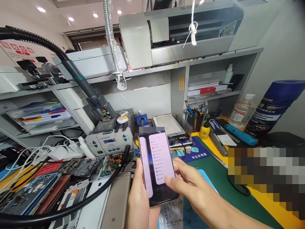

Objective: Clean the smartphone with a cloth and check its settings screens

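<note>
My left hand [138,194] grips a smartphone [157,167] upright above the bench, its lit screen showing a pale menu list. My right hand [190,181] reaches in from the right, its thumb resting on the lower right of the screen and its fingers curled beside the phone's edge. Under the hands lies a green work mat [219,178] on a yellow benchtop.
A soldering station [107,140] with a black flexible hose [78,79] stands behind left. Dismantled phones and boards [47,187] cover the left. A tool holder [194,117], yellow bottle [204,131], clear bottle [241,111] and blue spray can [271,108] stand right. A grey machine [181,31] tops the shelf.
</note>
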Demonstrator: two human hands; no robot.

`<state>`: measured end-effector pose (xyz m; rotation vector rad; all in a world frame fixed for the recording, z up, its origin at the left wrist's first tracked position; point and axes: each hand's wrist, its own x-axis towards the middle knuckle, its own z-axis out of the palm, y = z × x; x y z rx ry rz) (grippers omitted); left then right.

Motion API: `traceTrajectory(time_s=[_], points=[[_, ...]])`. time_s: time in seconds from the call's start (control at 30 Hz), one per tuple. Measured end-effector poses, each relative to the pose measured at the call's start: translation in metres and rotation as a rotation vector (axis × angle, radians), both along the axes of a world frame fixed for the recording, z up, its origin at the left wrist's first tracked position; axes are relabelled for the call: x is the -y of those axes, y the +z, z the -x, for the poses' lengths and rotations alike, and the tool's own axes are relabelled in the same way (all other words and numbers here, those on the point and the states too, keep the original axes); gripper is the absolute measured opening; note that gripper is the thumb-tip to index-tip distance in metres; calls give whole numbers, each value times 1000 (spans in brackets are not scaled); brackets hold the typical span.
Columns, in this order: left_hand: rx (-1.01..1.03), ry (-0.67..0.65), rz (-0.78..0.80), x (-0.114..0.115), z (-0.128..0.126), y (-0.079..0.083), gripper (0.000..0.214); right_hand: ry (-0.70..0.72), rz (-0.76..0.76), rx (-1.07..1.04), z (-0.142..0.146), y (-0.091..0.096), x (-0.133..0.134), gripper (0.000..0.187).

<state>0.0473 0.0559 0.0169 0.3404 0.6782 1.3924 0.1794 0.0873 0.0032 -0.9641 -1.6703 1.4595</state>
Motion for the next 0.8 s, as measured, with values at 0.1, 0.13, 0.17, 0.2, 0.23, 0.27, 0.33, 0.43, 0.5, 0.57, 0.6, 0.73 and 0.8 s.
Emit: traceTrajectory(time_s=[0.1,0.13,0.17,0.2,0.23,0.27,0.33,0.43,0.5,0.57,0.6,0.73,0.8], points=[[-47,25,21,0,-1,0,55,4,-19,3,0,-1,-1,17],[-55,32,30,0,-1,0,56,7,-24,5,0,-2,-1,17],[-57,43,43,0,-2,1,55,8,-24,8,0,-2,-1,17],[-50,53,53,1,-3,1,53,8,-23,11,0,-1,-1,16],[-41,59,60,1,-4,2,52,7,-22,14,0,-1,-1,16],[-34,59,63,2,-5,3,51,10,-22,17,1,-1,0,14],[-52,52,57,3,-6,6,52,43,-19,11,1,-1,1,12],[-136,38,56,4,-7,10,58,124,-21,9,1,1,4,25],[-168,33,69,4,-6,12,61,157,-36,20,2,4,5,28],[-182,32,78,4,-5,13,63,181,-37,6,2,9,6,30],[-186,32,80,3,-5,14,63,199,-17,-14,2,12,6,33],[-182,-24,64,3,-2,13,70,246,10,-45,-2,19,6,41],[-178,-79,36,3,-1,12,78,223,-34,-20,-4,19,6,36]])
